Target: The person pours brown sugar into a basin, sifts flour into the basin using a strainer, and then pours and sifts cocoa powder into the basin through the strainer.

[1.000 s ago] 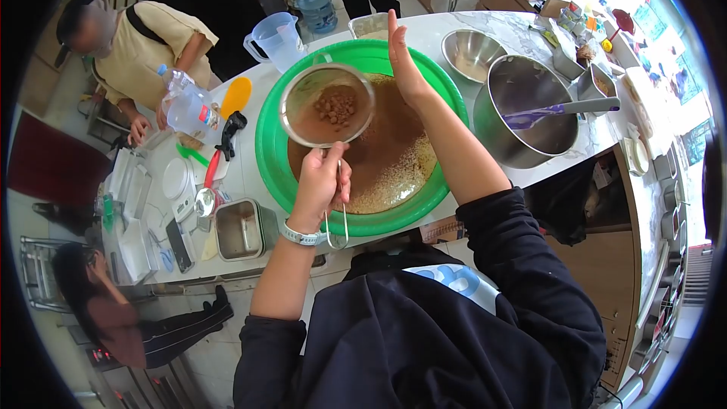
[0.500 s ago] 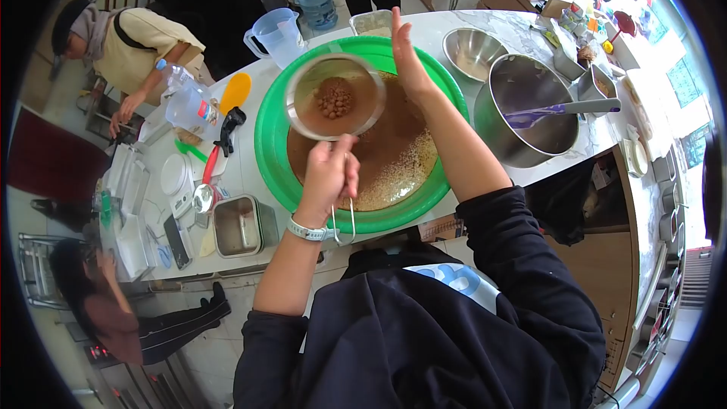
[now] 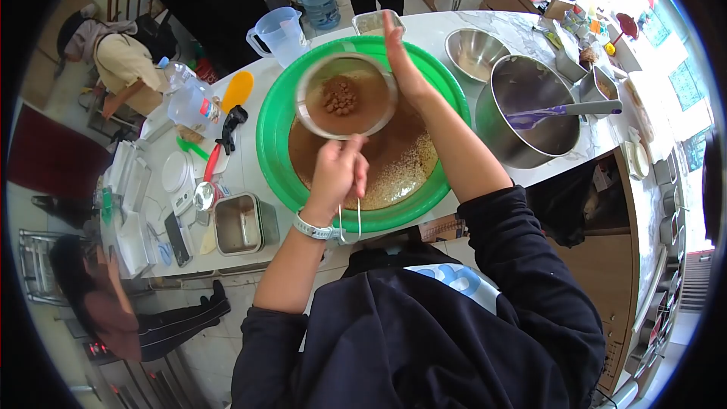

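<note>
My left hand (image 3: 338, 178) is closed around the wire handle of a round metal sieve (image 3: 305, 111), which hangs over a large green basin (image 3: 265, 144). Brown lumps (image 3: 339, 96) lie in the middle of the mesh. My right hand (image 3: 407, 67) is held upright with its fingers straight; its palm is at the sieve's right rim and appears to touch it. Below, brown powder (image 3: 326, 159) covers much of the basin's contents, with a paler, grainy mixture (image 3: 401, 178) showing at the lower right.
Right of the basin stand a metal bowl (image 3: 475, 53) and a deep steel pot (image 3: 522, 148) with a purple spatula (image 3: 545, 113). To the left are a clear jug (image 3: 279, 36), a square metal tin (image 3: 241, 225) and a white scale (image 3: 179, 178). Other people are at the left and back.
The sieve and my left hand have shifted right, bringing the rim up to my right palm. My right hand has moved slightly left. The person at upper left has leaned and drawn their arms in.
</note>
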### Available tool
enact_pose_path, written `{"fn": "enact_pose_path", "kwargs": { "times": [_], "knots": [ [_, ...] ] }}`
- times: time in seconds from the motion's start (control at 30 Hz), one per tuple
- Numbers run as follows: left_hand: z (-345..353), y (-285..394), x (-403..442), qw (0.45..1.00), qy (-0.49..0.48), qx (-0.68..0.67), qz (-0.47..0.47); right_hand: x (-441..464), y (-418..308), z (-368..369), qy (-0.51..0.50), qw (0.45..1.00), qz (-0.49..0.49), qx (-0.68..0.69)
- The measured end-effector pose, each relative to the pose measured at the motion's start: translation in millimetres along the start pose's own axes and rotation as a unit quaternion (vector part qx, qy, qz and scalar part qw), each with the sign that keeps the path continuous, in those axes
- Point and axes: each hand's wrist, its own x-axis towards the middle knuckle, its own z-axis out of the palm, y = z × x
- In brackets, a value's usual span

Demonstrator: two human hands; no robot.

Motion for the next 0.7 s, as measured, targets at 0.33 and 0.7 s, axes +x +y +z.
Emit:
{"fn": "enact_pose_path", "kwargs": {
  "times": [0.33, 0.7],
  "knots": [
    [-32, 5, 5, 0.995, 0.087, -0.032, 0.039, 2, -4, -10, 0.058, 0.996, -0.063, 0.038],
    [-21, -10, -1, 0.994, -0.054, 0.023, -0.094, 1, 1, -11, 0.061, 0.996, -0.046, 0.049]
  ]
}}
